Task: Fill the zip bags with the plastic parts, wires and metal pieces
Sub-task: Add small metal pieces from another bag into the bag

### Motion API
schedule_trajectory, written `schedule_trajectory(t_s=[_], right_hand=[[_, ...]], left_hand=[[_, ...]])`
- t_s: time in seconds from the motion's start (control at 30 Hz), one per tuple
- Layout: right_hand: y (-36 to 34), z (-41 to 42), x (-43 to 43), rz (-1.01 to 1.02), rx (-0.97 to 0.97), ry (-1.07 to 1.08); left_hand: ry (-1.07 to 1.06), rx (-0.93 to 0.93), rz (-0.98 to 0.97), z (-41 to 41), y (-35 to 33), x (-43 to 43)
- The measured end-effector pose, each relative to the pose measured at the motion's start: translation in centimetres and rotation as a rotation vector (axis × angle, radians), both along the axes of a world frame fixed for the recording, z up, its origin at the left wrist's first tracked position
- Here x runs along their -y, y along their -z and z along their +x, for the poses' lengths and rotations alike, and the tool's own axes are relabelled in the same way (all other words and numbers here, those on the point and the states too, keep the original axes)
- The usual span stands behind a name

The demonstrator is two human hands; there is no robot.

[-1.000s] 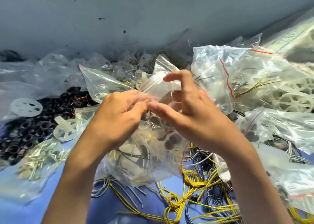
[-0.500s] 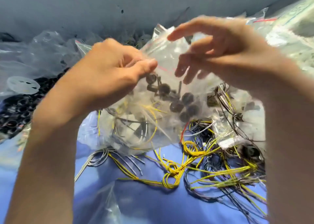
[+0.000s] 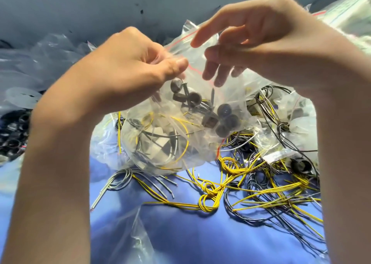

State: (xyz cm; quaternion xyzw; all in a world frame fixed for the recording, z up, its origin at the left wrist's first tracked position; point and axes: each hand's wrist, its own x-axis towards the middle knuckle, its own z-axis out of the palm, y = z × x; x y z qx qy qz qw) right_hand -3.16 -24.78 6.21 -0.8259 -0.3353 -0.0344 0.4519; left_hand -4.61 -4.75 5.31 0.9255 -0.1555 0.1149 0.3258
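A clear zip bag (image 3: 180,135) with a red seal line hangs in the air between my hands. Inside it lie dark round plastic parts, screws, yellow and grey wires and pale pieces. My left hand (image 3: 128,67) pinches the bag's top edge between thumb and fingers. My right hand (image 3: 259,35) holds the other side of the top, thumb in front and fingers seen through the plastic behind. Loose yellow wires (image 3: 212,191) and grey wires (image 3: 124,179) lie on the blue surface below.
Filled zip bags (image 3: 285,135) pile up at the right under my right wrist. Black rings (image 3: 12,131) and a white plastic disc (image 3: 22,95) lie at the left under plastic. An empty clear bag (image 3: 128,235) lies near the front. A grey wall stands behind.
Both hands have lifted the bag up off the pile and toward the camera. My right hand's fingers have spread and shifted along the bag's top.
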Motion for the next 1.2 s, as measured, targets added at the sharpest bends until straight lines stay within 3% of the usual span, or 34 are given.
schedule_trajectory(t_s=[0.3,0.57,0.7,0.87,1.2], right_hand=[[0.0,0.1,0.0,0.005,0.0,0.034],[0.3,0.3,-0.5,0.052,-0.053,0.122],[0.4,0.5,-0.8,-0.035,-0.053,0.162],[0.6,0.2,-1.0,-0.286,-0.013,0.125],[1.1,0.9,-0.6,-0.291,0.178,0.064]], left_hand=[[-0.029,0.052,0.009,0.3,0.3,0.6],[-0.079,0.134,-0.119,0.4,0.3,0.9],[-0.104,0.133,-0.159,0.4,0.3,1.1],[-0.069,0.104,-0.21,0.6,0.4,1.3],[-0.073,0.109,-0.241,0.9,0.5,0.9]])
